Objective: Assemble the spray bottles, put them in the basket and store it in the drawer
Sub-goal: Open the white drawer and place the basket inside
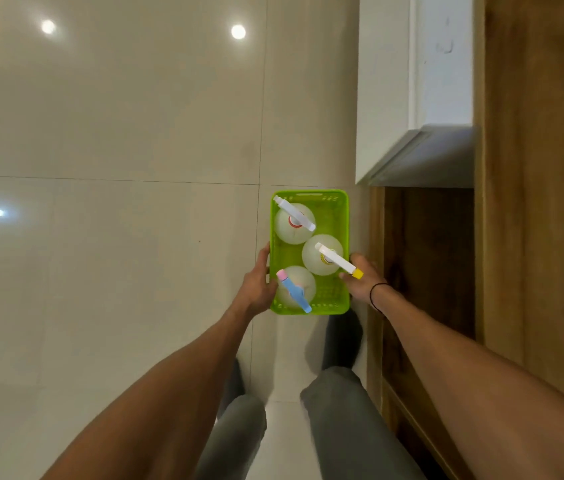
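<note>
Your left hand [256,285] curls its fingers around the left long side of a bright green perforated plastic basket [337,296], thumb along the outer wall, gripping it firmly. Your right hand [360,278], with a thin black band at the wrist, closes on the right long side, its fingers pressed to the wall just under a yellow nozzle tip. Between your two hands the basket sits a little below the centre of the frame, over the glossy cream floor tiles [117,220]. Inside it stand three round translucent white spray bottles seen from above. The one with a white sprayer and red collar [294,220] fills the upper end of the basket. The one with a white sprayer and yellow tip [323,259] sits at middle right, its nozzle reaching past the rim over your right hand. The one with a blue sprayer and pink tip [294,289] is at the lower left. To the right of the basket runs a brown wooden cabinet [533,237], and above it, in the upper right, a white drawer [384,98] stands pulled out. Your grey-trousered legs [342,427] show at the bottom centre.
</note>
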Tool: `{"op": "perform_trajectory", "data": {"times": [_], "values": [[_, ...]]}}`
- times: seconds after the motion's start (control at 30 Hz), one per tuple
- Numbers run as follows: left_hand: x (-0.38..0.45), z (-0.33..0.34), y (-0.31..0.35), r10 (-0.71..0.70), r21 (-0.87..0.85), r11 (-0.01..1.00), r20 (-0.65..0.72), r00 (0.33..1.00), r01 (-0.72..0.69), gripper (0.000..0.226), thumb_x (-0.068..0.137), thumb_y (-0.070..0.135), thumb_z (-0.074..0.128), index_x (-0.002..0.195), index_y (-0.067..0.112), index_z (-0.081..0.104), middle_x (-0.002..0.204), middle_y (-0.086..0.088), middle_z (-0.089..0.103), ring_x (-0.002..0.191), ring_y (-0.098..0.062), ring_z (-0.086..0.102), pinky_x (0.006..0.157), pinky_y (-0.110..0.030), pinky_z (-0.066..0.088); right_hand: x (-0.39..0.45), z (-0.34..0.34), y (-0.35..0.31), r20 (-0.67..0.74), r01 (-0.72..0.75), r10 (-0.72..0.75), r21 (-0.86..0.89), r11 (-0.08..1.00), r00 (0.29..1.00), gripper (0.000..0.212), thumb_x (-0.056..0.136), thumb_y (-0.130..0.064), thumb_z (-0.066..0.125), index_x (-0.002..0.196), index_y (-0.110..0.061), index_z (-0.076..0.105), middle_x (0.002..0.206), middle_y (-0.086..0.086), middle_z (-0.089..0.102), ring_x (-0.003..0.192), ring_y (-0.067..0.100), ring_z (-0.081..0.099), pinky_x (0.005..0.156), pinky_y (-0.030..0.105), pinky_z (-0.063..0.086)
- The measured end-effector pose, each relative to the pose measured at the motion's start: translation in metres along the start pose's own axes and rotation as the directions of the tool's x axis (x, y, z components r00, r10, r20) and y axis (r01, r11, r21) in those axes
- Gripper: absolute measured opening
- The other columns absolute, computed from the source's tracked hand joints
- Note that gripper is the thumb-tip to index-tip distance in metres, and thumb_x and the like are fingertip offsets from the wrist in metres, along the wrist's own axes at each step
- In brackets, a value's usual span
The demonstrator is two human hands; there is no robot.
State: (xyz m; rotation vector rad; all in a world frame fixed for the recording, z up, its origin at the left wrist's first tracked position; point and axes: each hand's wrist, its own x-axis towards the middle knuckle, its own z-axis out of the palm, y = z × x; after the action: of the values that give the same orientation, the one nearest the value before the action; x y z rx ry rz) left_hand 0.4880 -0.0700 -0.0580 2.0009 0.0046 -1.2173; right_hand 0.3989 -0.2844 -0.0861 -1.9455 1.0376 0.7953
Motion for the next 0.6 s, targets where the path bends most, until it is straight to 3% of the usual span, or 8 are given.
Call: {"op": "perform_trajectory", "data": {"times": [0.23,0.33,0.43,0.6], "values": [[0.060,0.014,-0.041,0.014,-0.028,1.000,-0.009,1.000,-0.014,0.070,0.106,0.022,0.063,0.163,0.029,0.023,0.147,-0.011,0.060,0.129,-0.035,0.063,0.091,-0.063,0.061,0.070,0.027,0.013,0.000,0.002,-0.002,-0.037,0.999,1.000,0.016,0.093,-0.010,0.065,0.105,0.000,0.067,0.101,0.018,0.063,0.097,0.032,0.063,0.085,0.046,0.053],[0.073,0.024,-0.057,-0.006,-0.029,1.000,-0.016,1.000,0.005,0.070,0.105,0.024,0.063,0.163,0.028,0.024,0.145,-0.013,0.061,0.128,-0.038,0.064,0.094,-0.063,0.059,0.084,0.038,0.022,0.009,-0.009,0.010,-0.077,0.997,1.000,0.010,0.092,-0.009,0.066,0.098,-0.002,0.068,0.098,0.020,0.066,0.101,0.037,0.068,0.084,0.047,0.055],[0.082,0.031,-0.069,-0.008,-0.025,1.000,-0.023,1.000,0.008,0.068,0.106,0.024,0.060,0.163,0.029,0.023,0.140,-0.014,0.063,0.126,-0.039,0.065,0.093,-0.063,0.059,0.092,0.044,0.028,-0.023,-0.019,0.017,-0.096,0.995,1.000,0.010,0.088,-0.009,0.071,0.097,-0.006,0.066,0.112,0.025,0.068,0.108,0.041,0.067,0.086,0.046,0.055],[0.085,0.030,-0.075,-0.025,-0.031,0.999,0.019,1.000,0.026,0.070,0.107,0.028,0.060,0.163,0.034,0.020,0.139,-0.010,0.060,0.126,-0.036,0.065,0.091,-0.062,0.061,0.097,0.040,0.032,0.023,-0.028,0.030,-0.067,0.997,0.999,0.020,0.084,-0.008,0.078,0.094,-0.007,0.060,0.109,0.026,0.067,0.106,0.041,0.069,0.088,0.053,0.059]]}}
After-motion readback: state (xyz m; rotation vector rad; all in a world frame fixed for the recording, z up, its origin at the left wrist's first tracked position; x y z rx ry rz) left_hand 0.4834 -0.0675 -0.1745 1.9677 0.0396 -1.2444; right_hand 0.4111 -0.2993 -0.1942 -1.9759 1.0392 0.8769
